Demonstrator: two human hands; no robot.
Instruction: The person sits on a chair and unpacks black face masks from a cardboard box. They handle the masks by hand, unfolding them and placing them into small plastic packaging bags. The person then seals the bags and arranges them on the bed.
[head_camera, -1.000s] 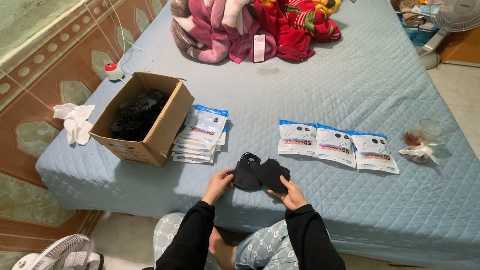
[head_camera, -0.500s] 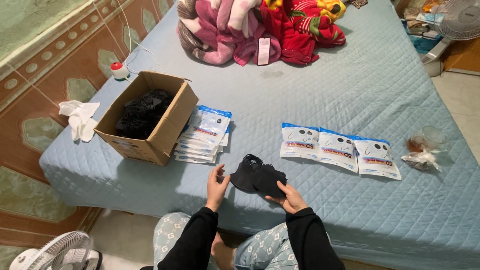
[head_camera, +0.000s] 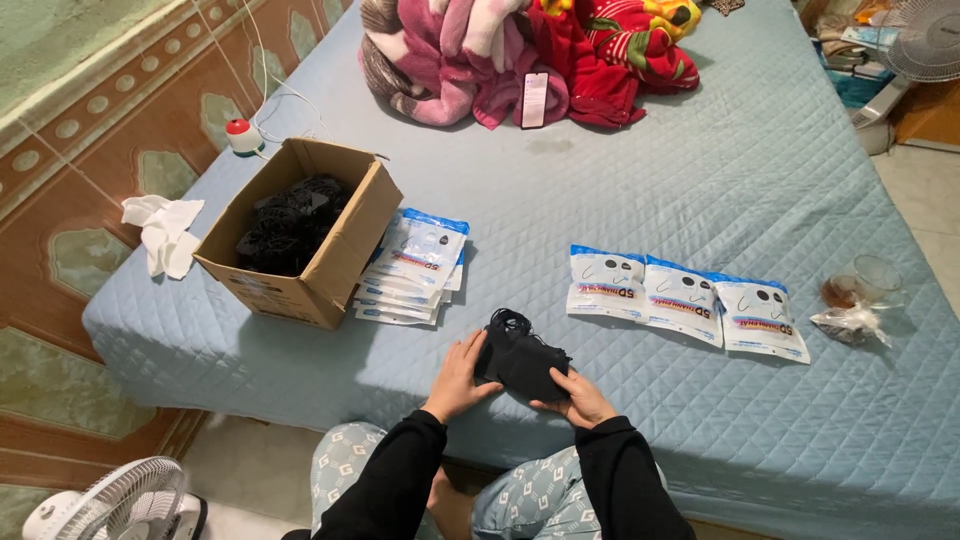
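Note:
A small stack of black face masks (head_camera: 522, 355) lies at the near edge of the blue quilted bed (head_camera: 700, 180). My left hand (head_camera: 462, 375) presses flat against the stack's left side. From below right, my right hand (head_camera: 577, 397) holds it, thumb on top. A pile of white and blue pouches (head_camera: 415, 265) sits to the left of the hands, beside an open cardboard box (head_camera: 320, 275) filled with more black masks (head_camera: 290, 222). Three filled pouches (head_camera: 685, 300) lie in a row to the right.
A heap of pink and red blankets (head_camera: 520, 50) with a phone (head_camera: 534, 99) on it lies at the far end. A white cloth (head_camera: 160, 230) lies at the left edge, a glass cup (head_camera: 875, 277) and a plastic bag (head_camera: 850, 320) at the right. A fan (head_camera: 115, 505) stands on the floor.
The mask stack has been squared up between both hands; my left hand has shifted from its top edge to its left side. The view has shifted slightly.

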